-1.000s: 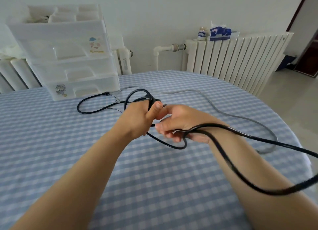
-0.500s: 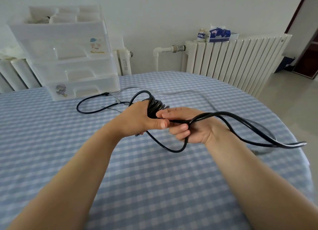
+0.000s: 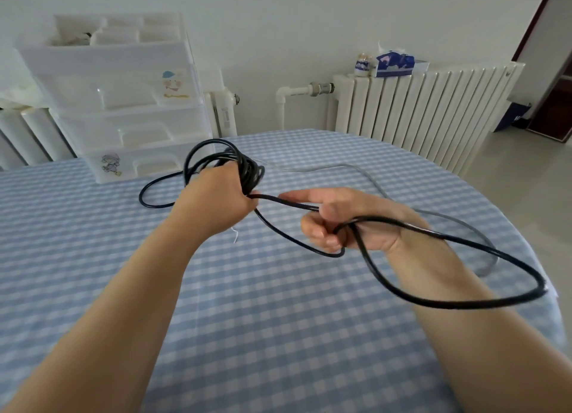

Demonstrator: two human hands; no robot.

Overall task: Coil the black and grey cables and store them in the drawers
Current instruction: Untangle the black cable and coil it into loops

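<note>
Left hand (image 3: pixel 216 199) grips the black cable (image 3: pixel 433 301) coil above the table (image 3: pixel 278 335); right hand (image 3: pixel 349 224) pinches the slack loop. Feed even, untwisted turns onto the coil. Grey cable (image 3: pixel 365 173) lies beyond, uncoiled

We see a bright room in soft, even daylight; where it enters we cannot tell. The drawers (image 3: pixel 123 103) and the wall (image 3: pixel 309 26) behind them look washed out, nearly blown white. Shadows on the tablecloth (image 3: pixel 278 335) are faint and soft-edged. The wide lens bends the radiator (image 3: pixel 433 109) and the door frame (image 3: pixel 538 19) outward at the edges. The forearms near the bottom corners are stretched and slightly soft; the middle stays fairly sharp.
</note>
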